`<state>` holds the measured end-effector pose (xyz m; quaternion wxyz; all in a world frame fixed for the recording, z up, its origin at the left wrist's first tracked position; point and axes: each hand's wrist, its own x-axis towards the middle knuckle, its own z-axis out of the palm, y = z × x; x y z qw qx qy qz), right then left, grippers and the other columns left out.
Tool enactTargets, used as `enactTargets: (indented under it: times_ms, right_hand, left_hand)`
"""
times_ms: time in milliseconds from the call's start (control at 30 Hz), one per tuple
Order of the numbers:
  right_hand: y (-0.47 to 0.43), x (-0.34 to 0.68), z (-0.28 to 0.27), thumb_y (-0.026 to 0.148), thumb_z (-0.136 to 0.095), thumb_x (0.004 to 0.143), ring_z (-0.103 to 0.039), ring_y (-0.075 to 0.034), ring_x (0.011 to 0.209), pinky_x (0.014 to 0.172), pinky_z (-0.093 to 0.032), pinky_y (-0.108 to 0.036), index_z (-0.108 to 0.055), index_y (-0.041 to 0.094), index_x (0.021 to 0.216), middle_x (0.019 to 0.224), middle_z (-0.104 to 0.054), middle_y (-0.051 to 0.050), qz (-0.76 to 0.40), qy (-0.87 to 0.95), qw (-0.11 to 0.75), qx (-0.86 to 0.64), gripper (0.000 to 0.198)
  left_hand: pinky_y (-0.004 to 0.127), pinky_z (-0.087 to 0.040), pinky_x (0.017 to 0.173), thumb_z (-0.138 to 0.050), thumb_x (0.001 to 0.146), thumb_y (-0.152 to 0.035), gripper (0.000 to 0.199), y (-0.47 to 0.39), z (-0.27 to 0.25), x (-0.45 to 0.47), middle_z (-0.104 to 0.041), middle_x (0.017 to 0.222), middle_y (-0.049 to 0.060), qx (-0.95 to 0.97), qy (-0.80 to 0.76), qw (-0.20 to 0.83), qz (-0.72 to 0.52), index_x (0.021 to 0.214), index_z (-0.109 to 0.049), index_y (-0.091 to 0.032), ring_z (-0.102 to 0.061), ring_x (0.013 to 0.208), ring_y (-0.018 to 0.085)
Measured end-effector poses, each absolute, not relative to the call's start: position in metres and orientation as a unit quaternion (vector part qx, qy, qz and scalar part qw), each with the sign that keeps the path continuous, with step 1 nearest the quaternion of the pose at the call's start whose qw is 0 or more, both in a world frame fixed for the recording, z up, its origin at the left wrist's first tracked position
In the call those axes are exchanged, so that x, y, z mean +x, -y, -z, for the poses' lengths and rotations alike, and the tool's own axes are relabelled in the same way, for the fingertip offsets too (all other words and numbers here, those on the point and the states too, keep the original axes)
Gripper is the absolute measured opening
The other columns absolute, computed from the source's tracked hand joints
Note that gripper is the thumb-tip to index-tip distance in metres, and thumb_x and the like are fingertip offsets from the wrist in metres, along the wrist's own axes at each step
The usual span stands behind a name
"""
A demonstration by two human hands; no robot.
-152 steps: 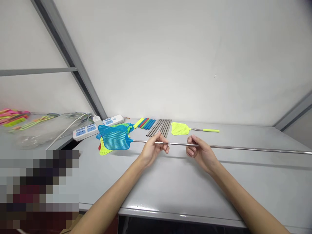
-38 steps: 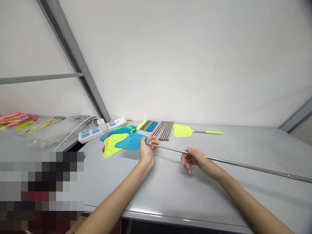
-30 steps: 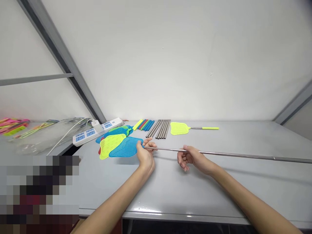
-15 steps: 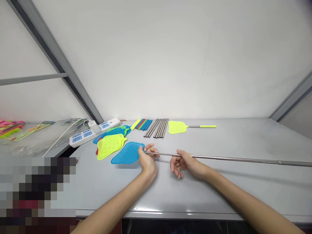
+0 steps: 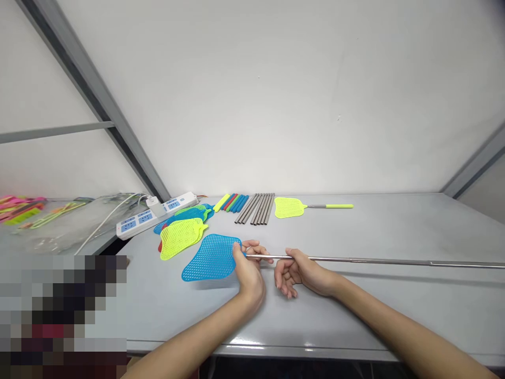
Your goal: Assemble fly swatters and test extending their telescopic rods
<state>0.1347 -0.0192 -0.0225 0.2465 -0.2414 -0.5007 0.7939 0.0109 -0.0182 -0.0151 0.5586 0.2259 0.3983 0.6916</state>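
My left hand [image 5: 249, 273] pinches the neck of a blue perforated fly swatter head [image 5: 213, 257], thumb on top. From that neck a thin metal telescopic rod [image 5: 382, 261] runs right, drawn out long, and leaves the picture at the right edge. Partway along it, the thumb and index finger of my right hand [image 5: 303, 271] are closed on the rod, its other fingers curled loosely below. The exact joint between head and rod is hidden by my left fingers. Both hands are above the table [image 5: 355, 321].
Behind my left hand lie yellow swatter heads [image 5: 181, 237] and blue ones [image 5: 185, 213]. Coloured grips [image 5: 235, 203] and several metal tubes [image 5: 258, 209] lie in rows, beside a yellow fly swatter [image 5: 290, 207]. A power strip [image 5: 136, 223] and plastic bags [image 5: 59, 226] are at left.
The blue swatter head and my left hand have shifted slightly right and towards me, with more of the head's face showing. The rod sits closer to level; my right hand keeps its hold.
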Motion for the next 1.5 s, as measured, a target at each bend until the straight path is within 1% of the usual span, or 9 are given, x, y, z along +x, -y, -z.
enactTargets:
  times_ms: [300,500,700,867,933,1033,1133,1400,1500]
  right_hand:
    - [0.02,0.133,0.021,0.045,-0.008,0.079,-0.048,-0.01,0.043,0.042,-0.032,-0.022,-0.056,0.008,0.065,0.05,-0.053,-0.006,-0.787,0.513,0.231,-0.252,0.062]
    - [0.02,0.131,0.023,0.049,-0.008,0.078,-0.048,-0.01,0.045,0.043,-0.032,-0.022,-0.056,0.009,0.07,0.052,-0.053,-0.005,-0.78,0.53,0.225,-0.244,0.063]
    - [0.022,0.129,0.02,0.047,-0.009,0.079,-0.049,-0.01,0.046,0.042,-0.032,-0.021,-0.057,0.008,0.069,0.054,-0.054,-0.006,-0.769,0.545,0.233,-0.239,0.062]
    - [0.025,0.128,0.012,0.039,-0.018,0.081,-0.05,-0.01,0.045,0.04,-0.033,-0.02,-0.044,0.017,0.104,0.06,-0.057,-0.002,-0.769,0.527,0.269,-0.243,0.042]
    - [0.024,0.128,0.013,0.041,-0.016,0.081,-0.05,-0.01,0.045,0.04,-0.033,-0.02,-0.05,0.014,0.095,0.057,-0.056,-0.002,-0.767,0.532,0.263,-0.244,0.045]
    - [0.021,0.129,0.019,0.045,-0.008,0.08,-0.048,-0.01,0.045,0.04,-0.034,-0.02,-0.055,0.01,0.066,0.052,-0.053,-0.005,-0.762,0.552,0.237,-0.242,0.06]
    - [0.02,0.129,0.022,0.046,-0.004,0.079,-0.047,-0.009,0.044,0.041,-0.034,-0.02,-0.054,0.01,0.06,0.051,-0.052,-0.006,-0.761,0.559,0.223,-0.244,0.065]
    - [0.024,0.129,0.017,0.044,-0.012,0.082,-0.048,-0.009,0.04,0.037,-0.035,-0.019,-0.04,0.018,0.104,0.053,-0.053,0.0,-0.761,0.532,0.286,-0.238,0.044]
    - [0.024,0.129,0.015,0.045,-0.012,0.082,-0.048,-0.01,0.042,0.036,-0.035,-0.019,-0.038,0.019,0.108,0.057,-0.053,0.0,-0.758,0.529,0.291,-0.248,0.044]
  left_hand:
    - [0.028,-0.042,0.06,-0.033,0.073,-0.047,0.032,0.026,0.016,0.017,-0.057,0.055,0.002,0.194,-0.383,0.585,-0.688,0.067,-0.044,-0.017,-0.055,0.053,0.014]
    - [0.027,-0.043,0.058,-0.034,0.073,-0.049,0.033,0.03,0.014,0.02,-0.056,0.055,0.001,0.188,-0.378,0.591,-0.687,0.066,-0.044,-0.018,-0.055,0.054,0.013]
    - [0.028,-0.045,0.05,-0.033,0.072,-0.052,0.034,0.033,0.015,0.024,-0.056,0.058,0.001,0.185,-0.381,0.61,-0.67,0.068,-0.043,-0.019,-0.056,0.053,0.015]
    - [0.024,-0.037,0.027,-0.028,0.07,-0.059,0.042,0.039,0.014,0.028,-0.056,0.058,0.0,0.204,-0.391,0.662,-0.607,0.073,-0.043,-0.02,-0.048,0.032,0.012]
    - [0.023,-0.034,0.022,-0.028,0.069,-0.06,0.044,0.041,0.015,0.028,-0.057,0.059,0.001,0.211,-0.387,0.672,-0.596,0.074,-0.044,-0.02,-0.044,0.027,0.011]
    - [0.023,-0.034,0.021,-0.028,0.07,-0.059,0.045,0.041,0.017,0.029,-0.061,0.074,0.005,0.219,-0.383,0.669,-0.598,0.075,-0.047,-0.018,-0.046,0.029,0.01]
    - [0.023,-0.033,0.02,-0.029,0.07,-0.057,0.048,0.041,0.019,0.03,-0.062,0.085,0.01,0.24,-0.387,0.668,-0.588,0.078,-0.051,-0.016,-0.047,0.028,0.01]
    - [0.025,-0.031,0.02,-0.026,0.069,-0.059,0.056,0.039,0.022,0.033,-0.061,0.056,0.007,0.248,-0.411,0.689,-0.543,0.083,-0.054,-0.012,-0.04,0.02,0.012]
    - [0.025,-0.031,0.021,-0.024,0.069,-0.059,0.056,0.036,0.02,0.032,-0.057,0.047,0.004,0.257,-0.412,0.703,-0.52,0.083,-0.054,-0.013,-0.039,0.02,0.012]
